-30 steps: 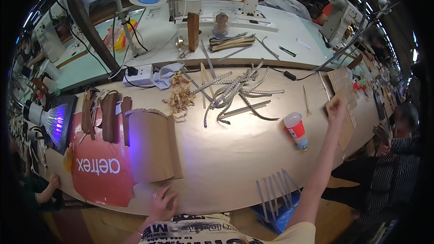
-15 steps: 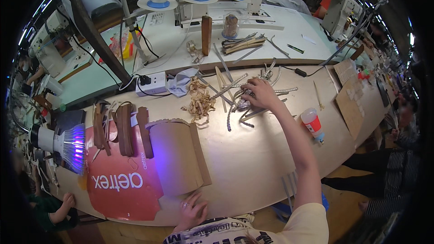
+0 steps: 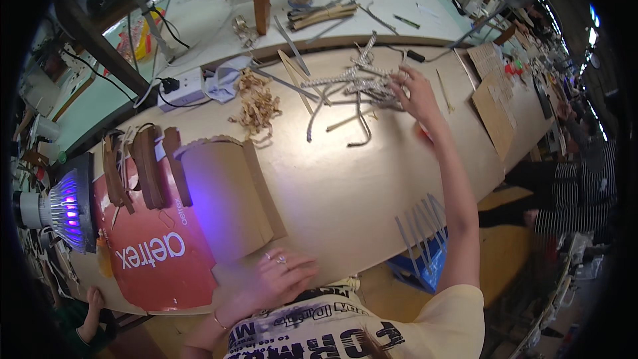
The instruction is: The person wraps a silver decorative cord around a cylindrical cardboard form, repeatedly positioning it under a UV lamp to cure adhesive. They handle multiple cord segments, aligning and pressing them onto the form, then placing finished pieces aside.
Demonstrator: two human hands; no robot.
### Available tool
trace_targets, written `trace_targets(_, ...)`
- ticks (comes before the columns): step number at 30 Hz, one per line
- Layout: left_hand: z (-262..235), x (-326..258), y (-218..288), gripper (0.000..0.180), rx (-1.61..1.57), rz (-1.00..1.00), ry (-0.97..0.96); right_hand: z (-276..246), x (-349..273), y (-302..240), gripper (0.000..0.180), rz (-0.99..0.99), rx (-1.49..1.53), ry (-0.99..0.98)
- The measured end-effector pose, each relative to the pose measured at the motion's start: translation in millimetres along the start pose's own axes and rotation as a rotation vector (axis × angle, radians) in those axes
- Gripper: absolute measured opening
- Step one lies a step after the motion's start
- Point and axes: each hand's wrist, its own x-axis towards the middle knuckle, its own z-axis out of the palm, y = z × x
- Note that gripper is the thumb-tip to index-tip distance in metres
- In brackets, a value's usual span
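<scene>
My right hand (image 3: 417,95) reaches far across the tan worktable (image 3: 352,179) and rests on a heap of pale strips (image 3: 355,86), fingers spread over them; whether it grips one I cannot tell. My left hand (image 3: 278,278), with rings on it, lies flat with fingers apart on the near table edge, touching the corner of a brown cardboard sheet (image 3: 226,193). A red printed sheet (image 3: 156,252) lies just left of it.
Brown leather straps (image 3: 149,166) lie at the left beside a lamp with violet lights (image 3: 66,209). A tangle of tan shavings (image 3: 256,103), a power strip (image 3: 183,86), cardboard patterns (image 3: 495,113) and grey strips (image 3: 419,226) hanging off the near edge are around. Another person's hand (image 3: 93,299) shows low left.
My right hand went from the far right of the table to the strip heap in the middle and has shifted slightly right there. The left hand stayed on the near edge.
</scene>
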Motion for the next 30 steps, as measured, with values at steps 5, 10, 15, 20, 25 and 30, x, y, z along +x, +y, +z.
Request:
trace_targets(5,-67.3,43.6,63.6,0.010,-1.125,0.217,0.238,-74.2,-44.8,-29.0,0.018,0.144,0.232,0.109)
trace_targets(10,-99.8,65.3,102.2,0.024,-1.706,0.354,-0.203,-122.8,-117.9,-60.2,0.021,0.404,0.258,-0.013)
trace_targets(15,-92.2,51.2,118.8,0.022,-1.662,0.333,-0.051,-97.6,-157.7,-88.4,0.022,0.483,0.342,-0.065)
trace_targets(20,-89.3,21.5,88.6,0.035,-1.477,0.464,-0.219,-44.0,-130.8,-103.4,0.028,0.449,0.362,-0.185)
trace_targets(25,-74.6,-25.3,65.6,0.028,-1.208,0.292,-0.004,-15.0,-112.3,-48.1,0.056,0.418,-0.310,0.117)
trace_targets(30,-61.8,-73.5,44.0,0.033,-0.831,-0.224,0.268,-59.1,-136.5,-0.3,0.062,0.689,0.039,-0.067)
